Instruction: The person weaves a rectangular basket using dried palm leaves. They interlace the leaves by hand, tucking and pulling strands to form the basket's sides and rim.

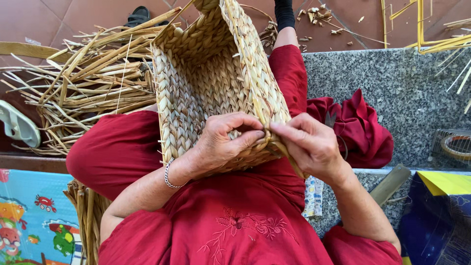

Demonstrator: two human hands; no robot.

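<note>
A rectangular basket (206, 78) woven from pale straw rests on my lap, its opening facing up toward me. My left hand (223, 142) grips the near rim of the basket, thumb and fingers pressed on the weave; a silver bracelet is on that wrist. My right hand (309, 145) pinches a flat straw strand (289, 157) at the basket's near right corner, touching my left fingertips. I wear red clothes.
A heap of loose dried straw (83, 83) lies on the floor at left, beside a pale sandal (17, 125). A red cloth (358, 127) with scissors sits on the grey granite ledge (407, 83). A wire frame with a tape roll (454, 145) stands at right. A colourful mat (34, 221) is lower left.
</note>
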